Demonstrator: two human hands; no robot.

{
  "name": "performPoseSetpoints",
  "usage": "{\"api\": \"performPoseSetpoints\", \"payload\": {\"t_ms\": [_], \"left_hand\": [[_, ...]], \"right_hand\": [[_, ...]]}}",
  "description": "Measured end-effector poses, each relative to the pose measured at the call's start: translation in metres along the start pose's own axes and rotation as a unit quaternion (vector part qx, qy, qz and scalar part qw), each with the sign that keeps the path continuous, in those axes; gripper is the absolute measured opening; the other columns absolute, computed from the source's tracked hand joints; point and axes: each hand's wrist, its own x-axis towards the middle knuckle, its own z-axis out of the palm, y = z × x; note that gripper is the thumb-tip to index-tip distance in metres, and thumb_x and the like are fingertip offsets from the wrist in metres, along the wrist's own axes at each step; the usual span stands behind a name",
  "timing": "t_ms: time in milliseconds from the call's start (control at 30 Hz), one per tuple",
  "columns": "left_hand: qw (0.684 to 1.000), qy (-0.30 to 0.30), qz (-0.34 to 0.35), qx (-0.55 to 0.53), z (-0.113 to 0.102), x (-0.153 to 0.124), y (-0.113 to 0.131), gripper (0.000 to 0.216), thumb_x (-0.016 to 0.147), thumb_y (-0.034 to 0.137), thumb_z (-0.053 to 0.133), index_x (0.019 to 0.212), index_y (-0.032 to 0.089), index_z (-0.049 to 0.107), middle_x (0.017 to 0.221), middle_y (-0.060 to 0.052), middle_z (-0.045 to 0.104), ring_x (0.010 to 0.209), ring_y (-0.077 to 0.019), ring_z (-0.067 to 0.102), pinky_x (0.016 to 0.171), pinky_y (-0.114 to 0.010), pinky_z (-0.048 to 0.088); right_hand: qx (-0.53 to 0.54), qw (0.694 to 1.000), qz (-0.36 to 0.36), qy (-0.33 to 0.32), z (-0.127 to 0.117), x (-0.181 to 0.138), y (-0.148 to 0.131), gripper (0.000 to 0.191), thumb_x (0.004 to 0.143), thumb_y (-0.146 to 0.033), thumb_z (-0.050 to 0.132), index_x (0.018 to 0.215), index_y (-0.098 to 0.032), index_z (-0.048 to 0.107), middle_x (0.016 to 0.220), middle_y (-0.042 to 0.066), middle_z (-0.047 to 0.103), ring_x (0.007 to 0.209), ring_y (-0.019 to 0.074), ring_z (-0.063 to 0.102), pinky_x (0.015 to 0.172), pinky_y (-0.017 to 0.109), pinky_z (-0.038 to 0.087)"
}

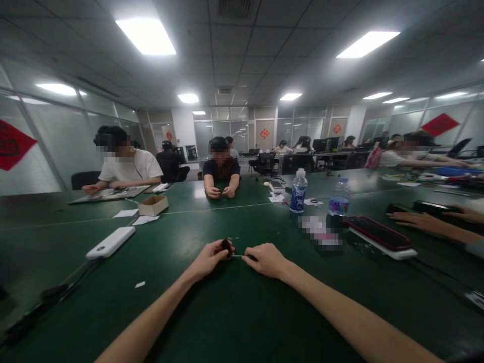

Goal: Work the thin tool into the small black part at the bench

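Observation:
Both my hands rest on the green table (234,312) in front of me. My left hand (209,259) pinches a small black object (227,246) between thumb and fingers. My right hand (265,259) is closed round a thin tool (242,256) whose light tip points left toward the black object. The two hands are a few centimetres apart, joined by the thin tool. What the black object is I cannot make out.
A white power bank (110,242) with a cable lies at left, a cardboard box (153,204) and paper slips behind it. Two water bottles (298,191) stand mid-table. A phone on a white block (380,234) lies right, beside another person's hands (419,220). Several people sit across.

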Motion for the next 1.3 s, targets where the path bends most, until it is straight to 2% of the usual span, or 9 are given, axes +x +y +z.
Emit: {"api": "performPoseSetpoints", "payload": {"t_ms": [567,867,1067,1300], "left_hand": [[0.999,-0.029,0.014,-0.006,-0.001,-0.001,0.001,0.023,0.081,0.026,0.057,0.100,0.014,0.059,0.097,-0.006,0.061,0.089,-0.0180,0.056,0.084,-0.032,0.043],[0.999,-0.014,0.000,-0.049,-0.002,0.003,-0.010,0.029,0.079,0.028,0.062,0.103,0.013,0.058,0.098,-0.007,0.063,0.092,-0.0191,0.057,0.086,-0.034,0.044],[0.998,0.007,-0.025,-0.057,0.000,0.001,-0.007,0.031,0.077,0.028,0.065,0.104,0.014,0.059,0.102,-0.008,0.063,0.091,-0.0194,0.060,0.087,-0.036,0.045],[0.998,0.005,-0.015,-0.053,0.001,0.000,-0.005,0.030,0.077,0.025,0.065,0.105,0.014,0.060,0.102,-0.008,0.065,0.093,-0.0197,0.060,0.089,-0.037,0.044]], "right_hand": [[0.030,0.999,0.012,0.014,0.000,-0.002,-0.001,0.031,0.095,-0.039,0.038,0.091,-0.021,0.063,0.077,0.002,0.066,0.065,0.0137,0.060,0.063,0.023,0.039],[0.033,0.999,0.014,0.021,-0.001,-0.003,-0.002,0.030,0.094,-0.037,0.040,0.092,-0.021,0.064,0.078,0.002,0.068,0.066,0.0140,0.061,0.062,0.022,0.038],[0.038,0.999,0.012,0.021,-0.002,-0.003,-0.003,0.028,0.094,-0.036,0.040,0.092,-0.021,0.064,0.078,0.002,0.068,0.067,0.0140,0.061,0.062,0.023,0.039],[0.031,0.999,0.012,0.017,-0.002,-0.003,-0.003,0.029,0.095,-0.036,0.040,0.090,-0.021,0.064,0.077,0.002,0.067,0.066,0.0137,0.061,0.062,0.023,0.039]]}}
